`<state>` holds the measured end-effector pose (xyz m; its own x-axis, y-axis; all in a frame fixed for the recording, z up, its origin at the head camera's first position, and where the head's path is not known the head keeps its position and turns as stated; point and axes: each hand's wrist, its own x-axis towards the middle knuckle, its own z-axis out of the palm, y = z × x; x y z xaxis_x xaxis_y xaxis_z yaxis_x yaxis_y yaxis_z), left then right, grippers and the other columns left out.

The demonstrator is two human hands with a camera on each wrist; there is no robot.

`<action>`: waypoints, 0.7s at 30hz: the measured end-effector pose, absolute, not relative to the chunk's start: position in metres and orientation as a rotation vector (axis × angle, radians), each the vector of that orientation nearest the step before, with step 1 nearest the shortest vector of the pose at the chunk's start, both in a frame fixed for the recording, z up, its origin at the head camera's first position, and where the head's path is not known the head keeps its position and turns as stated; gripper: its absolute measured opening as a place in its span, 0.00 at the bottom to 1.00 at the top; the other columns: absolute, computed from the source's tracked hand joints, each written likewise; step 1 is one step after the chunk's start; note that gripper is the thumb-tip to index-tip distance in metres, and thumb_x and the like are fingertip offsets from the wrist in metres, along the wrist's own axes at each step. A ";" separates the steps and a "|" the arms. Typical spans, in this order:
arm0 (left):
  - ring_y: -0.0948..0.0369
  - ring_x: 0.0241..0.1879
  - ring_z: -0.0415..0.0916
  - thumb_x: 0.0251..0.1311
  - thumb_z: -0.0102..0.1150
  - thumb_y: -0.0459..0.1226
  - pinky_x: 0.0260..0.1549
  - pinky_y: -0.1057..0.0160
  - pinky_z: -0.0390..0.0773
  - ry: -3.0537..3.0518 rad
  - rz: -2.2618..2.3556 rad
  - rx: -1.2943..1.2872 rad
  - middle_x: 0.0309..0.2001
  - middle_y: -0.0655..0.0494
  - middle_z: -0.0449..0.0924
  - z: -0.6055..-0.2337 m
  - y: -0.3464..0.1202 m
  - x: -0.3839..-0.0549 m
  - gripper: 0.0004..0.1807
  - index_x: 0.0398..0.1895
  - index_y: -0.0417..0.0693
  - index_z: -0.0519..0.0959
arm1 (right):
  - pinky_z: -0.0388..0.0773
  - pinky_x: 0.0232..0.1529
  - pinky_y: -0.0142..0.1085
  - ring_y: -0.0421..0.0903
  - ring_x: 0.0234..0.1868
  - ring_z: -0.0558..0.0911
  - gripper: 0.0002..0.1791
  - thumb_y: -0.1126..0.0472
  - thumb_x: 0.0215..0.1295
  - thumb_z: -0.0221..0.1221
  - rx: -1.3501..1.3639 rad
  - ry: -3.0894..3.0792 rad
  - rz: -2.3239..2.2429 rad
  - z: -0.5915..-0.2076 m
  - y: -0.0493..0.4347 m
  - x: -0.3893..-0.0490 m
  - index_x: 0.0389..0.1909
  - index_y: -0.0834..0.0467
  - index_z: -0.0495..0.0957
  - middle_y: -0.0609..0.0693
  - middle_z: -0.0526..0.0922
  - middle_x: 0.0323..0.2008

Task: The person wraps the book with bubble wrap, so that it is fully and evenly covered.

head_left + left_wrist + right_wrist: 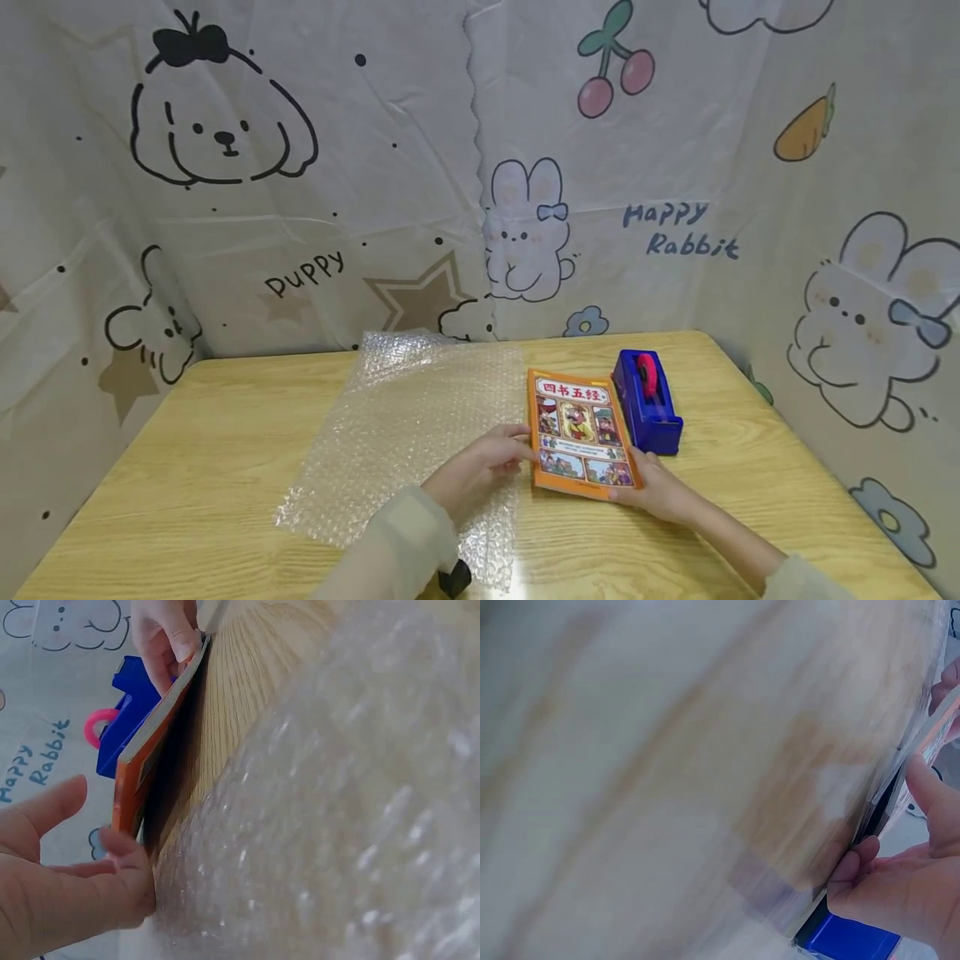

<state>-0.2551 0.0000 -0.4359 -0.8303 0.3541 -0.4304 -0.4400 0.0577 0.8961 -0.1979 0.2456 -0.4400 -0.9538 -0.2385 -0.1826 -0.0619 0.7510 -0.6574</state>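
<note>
An orange illustrated book (576, 437) lies cover up, slightly raised from the table at its lower end. My right hand (660, 493) grips its lower right corner, thumb on the cover and fingers beneath. At the spine side is my left hand (486, 461); in the left wrist view its fingers (124, 851) are loosely bent at the book's edge, the thumb standing apart from it. A clear sheet of bubble wrap (397, 425) is spread left of the book, partly under my left forearm.
Just right of the book stands a blue tape dispenser (651, 417) with a pink-red tape core (646, 375). The wooden table (202, 467) ends against a printed cloth backdrop (405, 200) at the back and sides.
</note>
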 end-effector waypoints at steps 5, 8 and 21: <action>0.49 0.41 0.79 0.49 0.49 0.15 0.43 0.56 0.78 1.630 1.935 -0.051 0.50 0.33 0.74 -0.442 0.002 -0.253 0.39 0.67 0.35 0.52 | 0.57 0.57 0.63 0.74 0.60 0.54 0.52 0.48 0.54 0.62 -0.235 2.700 -1.003 -0.442 0.246 -0.199 0.61 0.81 0.45 0.81 0.54 0.58; 0.45 0.44 0.77 0.47 0.46 0.13 0.44 0.52 0.77 1.604 1.953 -0.016 0.53 0.30 0.71 -0.445 0.002 -0.251 0.42 0.69 0.38 0.51 | 0.57 0.56 0.63 0.74 0.60 0.55 0.52 0.48 0.54 0.63 -0.242 2.713 -1.003 -0.442 0.246 -0.200 0.61 0.82 0.45 0.80 0.55 0.57; 0.55 0.36 0.79 0.45 0.46 0.14 0.34 0.62 0.80 1.521 2.038 0.061 0.55 0.37 0.71 -0.433 -0.004 -0.244 0.49 0.71 0.53 0.48 | 0.71 0.43 0.49 0.63 0.45 0.68 0.46 0.51 0.58 0.60 -0.215 2.658 -1.103 -0.438 0.244 -0.202 0.61 0.80 0.49 0.69 0.68 0.41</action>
<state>-0.2442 -0.0040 -0.4329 -0.8254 0.4775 -0.3013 -0.4248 -0.1737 0.8884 -0.2015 0.2440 -0.4377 -0.9567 -0.2313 -0.1769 -0.0382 0.7018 -0.7113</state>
